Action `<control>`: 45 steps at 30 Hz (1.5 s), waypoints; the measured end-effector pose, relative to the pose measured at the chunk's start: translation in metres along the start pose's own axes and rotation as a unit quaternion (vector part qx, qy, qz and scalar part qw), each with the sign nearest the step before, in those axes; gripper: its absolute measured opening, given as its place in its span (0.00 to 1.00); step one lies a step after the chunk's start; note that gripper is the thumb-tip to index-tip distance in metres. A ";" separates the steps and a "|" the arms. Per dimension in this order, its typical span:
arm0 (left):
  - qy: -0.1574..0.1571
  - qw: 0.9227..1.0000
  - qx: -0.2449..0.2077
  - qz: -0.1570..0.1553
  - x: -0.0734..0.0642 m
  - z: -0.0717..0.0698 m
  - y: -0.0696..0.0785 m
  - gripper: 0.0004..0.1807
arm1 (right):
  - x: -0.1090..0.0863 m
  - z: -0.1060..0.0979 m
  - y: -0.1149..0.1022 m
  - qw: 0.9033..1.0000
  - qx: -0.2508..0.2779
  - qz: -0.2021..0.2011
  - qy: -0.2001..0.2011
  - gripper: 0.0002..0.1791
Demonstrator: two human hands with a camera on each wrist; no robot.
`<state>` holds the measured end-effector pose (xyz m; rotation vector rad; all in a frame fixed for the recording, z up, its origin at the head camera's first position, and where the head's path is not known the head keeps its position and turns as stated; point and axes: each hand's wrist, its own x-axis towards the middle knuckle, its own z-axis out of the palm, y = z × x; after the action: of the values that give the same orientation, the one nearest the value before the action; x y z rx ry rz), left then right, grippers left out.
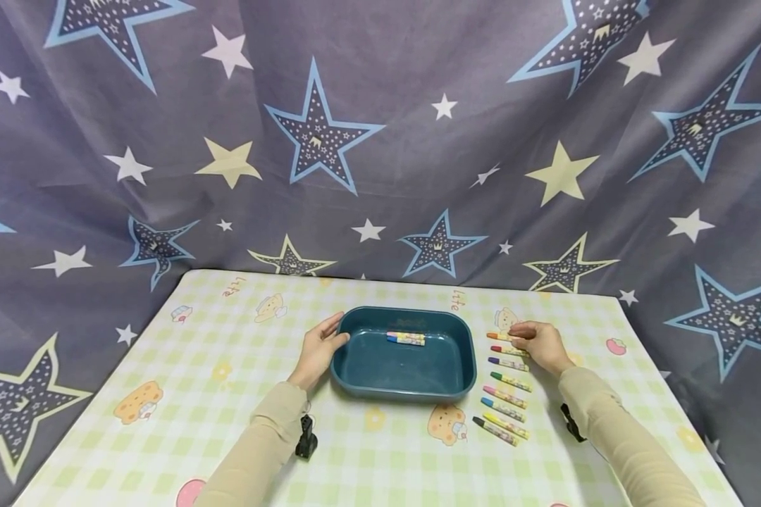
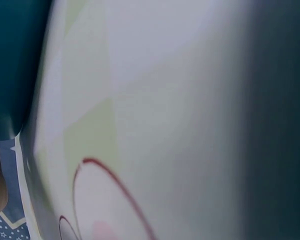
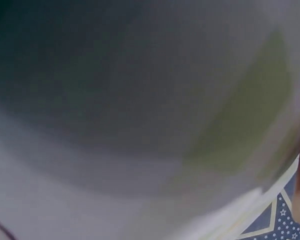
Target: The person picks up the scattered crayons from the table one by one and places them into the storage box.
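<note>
My left hand (image 1: 318, 352) grips the left end of a dark teal plastic tray (image 1: 402, 372), thumb at the rim. Inside the tray, toward the back, a pink crayon (image 1: 402, 334) and a blue crayon (image 1: 402, 341) lie side by side. To the right of the tray my right hand (image 1: 544, 346) pinches the right end of an orange crayon (image 1: 497, 336), the farthest in a column of crayons. Just nearer lies a red crayon (image 1: 502, 349), its end close under the fingers. The left wrist view catches the tray's side (image 2: 12, 65); the right wrist view is mostly blurred cloth.
Down the column follow a dark blue crayon (image 1: 507, 364), a green one (image 1: 511, 382), then pink, blue, yellow and a black crayon (image 1: 495, 431) nearest me. A checked tablecloth (image 1: 184, 366) covers the table. Behind its far edge hangs a star-patterned curtain (image 1: 380, 190).
</note>
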<state>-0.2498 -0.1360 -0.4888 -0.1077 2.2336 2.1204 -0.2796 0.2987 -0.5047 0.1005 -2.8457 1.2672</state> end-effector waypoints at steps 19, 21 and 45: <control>0.019 1.000 0.008 0.016 0.002 0.004 -0.009 0.28 | 0.002 -0.001 -0.005 0.999 -0.003 0.042 0.016 0.14; 0.018 1.000 0.008 0.015 0.002 0.004 -0.009 0.28 | 0.001 -0.003 -0.007 0.999 -0.005 0.041 0.021 0.14; -0.007 1.000 0.003 0.000 -0.009 0.002 0.014 0.28 | 0.001 -0.007 -0.084 0.998 0.049 -0.030 0.008 0.15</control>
<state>-0.2418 -0.1335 -0.4740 -0.0920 2.2336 2.1072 -0.2749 0.2478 -0.4378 0.1767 -2.7450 1.3884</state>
